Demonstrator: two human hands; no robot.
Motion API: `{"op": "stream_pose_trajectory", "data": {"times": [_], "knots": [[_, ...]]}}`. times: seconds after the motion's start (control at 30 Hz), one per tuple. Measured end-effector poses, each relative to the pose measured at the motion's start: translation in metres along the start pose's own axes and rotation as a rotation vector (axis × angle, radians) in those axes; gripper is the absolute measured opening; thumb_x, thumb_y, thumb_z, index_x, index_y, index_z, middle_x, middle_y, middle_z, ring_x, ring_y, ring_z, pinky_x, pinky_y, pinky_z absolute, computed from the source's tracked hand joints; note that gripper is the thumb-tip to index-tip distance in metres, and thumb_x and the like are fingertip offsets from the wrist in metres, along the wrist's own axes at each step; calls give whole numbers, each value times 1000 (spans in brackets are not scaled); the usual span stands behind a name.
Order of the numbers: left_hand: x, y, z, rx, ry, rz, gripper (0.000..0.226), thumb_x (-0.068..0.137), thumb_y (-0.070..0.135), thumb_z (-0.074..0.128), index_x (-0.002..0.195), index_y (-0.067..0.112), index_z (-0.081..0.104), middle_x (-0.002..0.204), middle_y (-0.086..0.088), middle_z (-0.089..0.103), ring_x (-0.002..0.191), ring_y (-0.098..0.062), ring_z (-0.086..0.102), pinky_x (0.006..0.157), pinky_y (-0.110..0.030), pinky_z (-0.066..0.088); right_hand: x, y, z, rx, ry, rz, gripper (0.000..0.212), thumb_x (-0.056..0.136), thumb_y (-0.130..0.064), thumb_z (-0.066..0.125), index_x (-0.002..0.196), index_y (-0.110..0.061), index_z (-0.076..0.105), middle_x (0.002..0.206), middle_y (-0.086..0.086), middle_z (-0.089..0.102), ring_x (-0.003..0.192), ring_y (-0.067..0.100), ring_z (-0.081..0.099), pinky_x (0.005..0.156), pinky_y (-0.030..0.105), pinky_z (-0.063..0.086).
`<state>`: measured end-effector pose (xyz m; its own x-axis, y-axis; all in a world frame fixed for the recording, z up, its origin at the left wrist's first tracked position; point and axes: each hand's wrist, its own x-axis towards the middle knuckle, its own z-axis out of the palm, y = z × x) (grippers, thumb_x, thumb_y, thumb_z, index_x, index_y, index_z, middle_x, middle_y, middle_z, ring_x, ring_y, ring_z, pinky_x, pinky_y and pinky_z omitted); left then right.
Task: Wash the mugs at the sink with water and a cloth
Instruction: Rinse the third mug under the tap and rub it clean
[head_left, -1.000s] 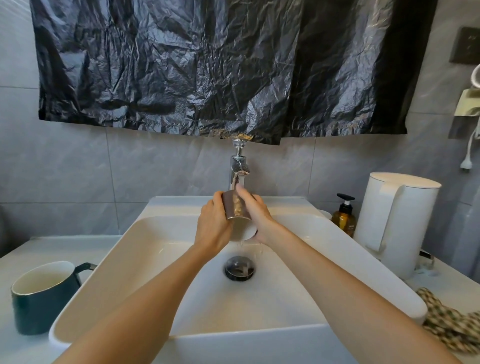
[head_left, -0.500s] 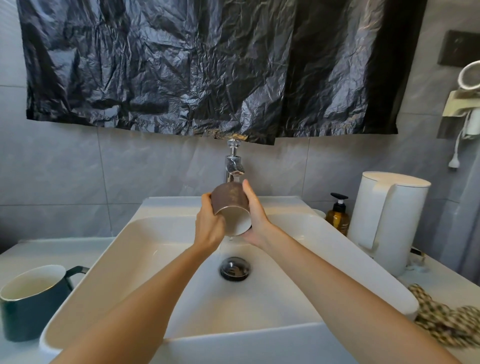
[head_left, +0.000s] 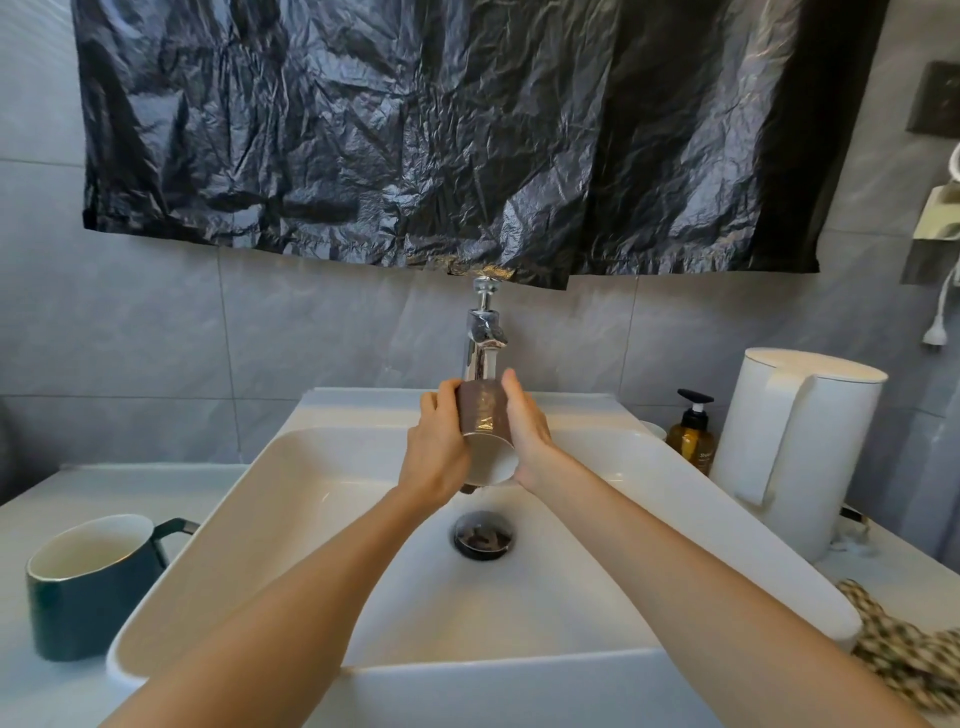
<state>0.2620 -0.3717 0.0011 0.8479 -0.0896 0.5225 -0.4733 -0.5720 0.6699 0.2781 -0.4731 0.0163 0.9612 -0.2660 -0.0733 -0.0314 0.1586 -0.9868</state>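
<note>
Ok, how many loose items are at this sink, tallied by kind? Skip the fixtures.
Mugs: 2, the brown mug between the left hand and right hand, and the green mug
Pump bottles: 1, amber bottle
Kettles: 1, white kettle
Cloths: 1, checked cloth
Total: 5

The mug in my grip is matte brown outside, white inside. The sink is white. At the tabletop's left edge, the second mug is dark green with a cream interior. At the right edge: white kettle, amber bottle with black pump, beige-and-brown checked cloth.
</note>
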Motion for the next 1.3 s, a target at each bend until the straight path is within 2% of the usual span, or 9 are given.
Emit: {"op": "stream_pose_trajectory", "data": {"times": [0.23, 0.33, 0.4, 0.5, 0.6, 0.8, 0.97, 1.17, 1.3], "knots": [[3, -4, -3, 49, 56, -28, 28, 99, 24, 37, 126, 21, 39, 121, -7, 50, 92, -29, 54, 69, -31, 44, -5, 8, 6, -167, 22, -199, 42, 81, -57, 61, 112, -33, 45, 117, 3, 59, 103, 22, 58, 96, 47, 48], [0, 2, -5, 24, 62, -15, 31, 97, 21, 38, 128, 20, 40, 117, -5, 46, 87, -26, 48, 53, -22, 36, -9, -3, 4, -40, -73, -18, 68, 62, -75, 64, 111, -28, 58, 105, 1, 70, 100, 24, 64, 92, 53, 49], [0, 1, -2, 16, 69, -26, 33, 96, 19, 40, 129, 20, 40, 121, -5, 47, 89, -25, 48, 62, -27, 38, -6, -1, 3, 21, -96, 66, 82, 52, -81, 65, 115, -29, 61, 106, 4, 71, 98, 29, 66, 85, 57, 51], [4, -7, 3, -59, 78, -110, 30, 96, 23, 41, 126, 20, 41, 126, -5, 51, 95, -25, 52, 77, -35, 42, -7, 7, 5, 20, -67, -15, 61, 76, -61, 67, 123, -29, 47, 113, 5, 63, 101, 28, 63, 83, 52, 54], [8, -12, 0, -92, 78, -116, 31, 95, 16, 38, 125, 20, 42, 126, -4, 55, 96, -24, 52, 79, -35, 41, -6, 8, 7, -52, -35, -109, 61, 76, -53, 70, 125, -29, 44, 113, 2, 62, 102, 24, 62, 91, 50, 52], [5, -3, 7, -169, 55, -135, 34, 95, 19, 41, 129, 24, 42, 127, 0, 56, 104, -28, 54, 81, -35, 42, -5, 0, 1, 158, -93, 37, 85, 46, -75, 72, 113, -23, 64, 111, 13, 69, 95, 35, 69, 64, 43, 55], [10, -13, 1, -60, 66, -152, 35, 95, 12, 44, 127, 24, 52, 121, -4, 64, 102, -29, 58, 82, -39, 49, -7, 1, 0, -49, 47, -155, 38, 80, -54, 67, 100, -26, 51, 109, 5, 64, 99, 24, 61, 92, 45, 51], [7, -8, -3, 188, 28, 72, 37, 90, 10, 44, 125, 21, 48, 115, -8, 62, 98, -34, 57, 77, -43, 48, -8, -1, 5, -348, 211, -304, 44, 86, -55, 56, 105, -16, 51, 112, 6, 57, 104, 26, 55, 92, 38, 45], [7, -6, -3, 204, 1, 11, 36, 96, 14, 39, 131, 14, 44, 122, -12, 49, 102, -38, 53, 84, -42, 44, -1, -2, 1, -147, 43, -140, 42, 94, -55, 43, 108, -17, 56, 111, 9, 65, 101, 29, 62, 94, 43, 48]]}}
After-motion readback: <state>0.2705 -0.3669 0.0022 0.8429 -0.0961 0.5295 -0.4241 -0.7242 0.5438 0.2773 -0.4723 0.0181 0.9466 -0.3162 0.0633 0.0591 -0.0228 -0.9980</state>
